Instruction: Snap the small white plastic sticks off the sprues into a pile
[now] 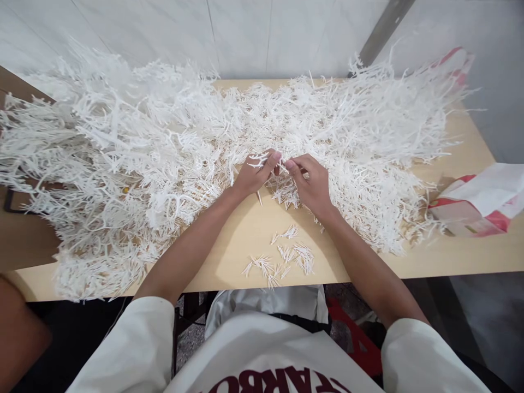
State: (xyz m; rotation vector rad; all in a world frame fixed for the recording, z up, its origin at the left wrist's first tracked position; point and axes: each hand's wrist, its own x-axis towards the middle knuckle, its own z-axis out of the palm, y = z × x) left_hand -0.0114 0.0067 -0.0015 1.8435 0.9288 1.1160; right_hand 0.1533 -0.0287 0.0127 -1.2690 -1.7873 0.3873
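In the middle of the head view my left hand is closed on a white branching sprig, its thin stem sticking out below the palm. Close beside it, my right hand pinches with thumb and forefinger at the sprig's end between the two hands. The fingertips of both hands almost meet, and what lies right between them is partly hidden. Around and behind the hands spreads a heap of white sprigs. On the bare wood nearer my body lie several small loose sprigs.
The wooden table carries taller piles of branching white pieces at left and right. A red and white bag lies at the right. A cardboard box stands at the left edge, and a pale wall rises behind.
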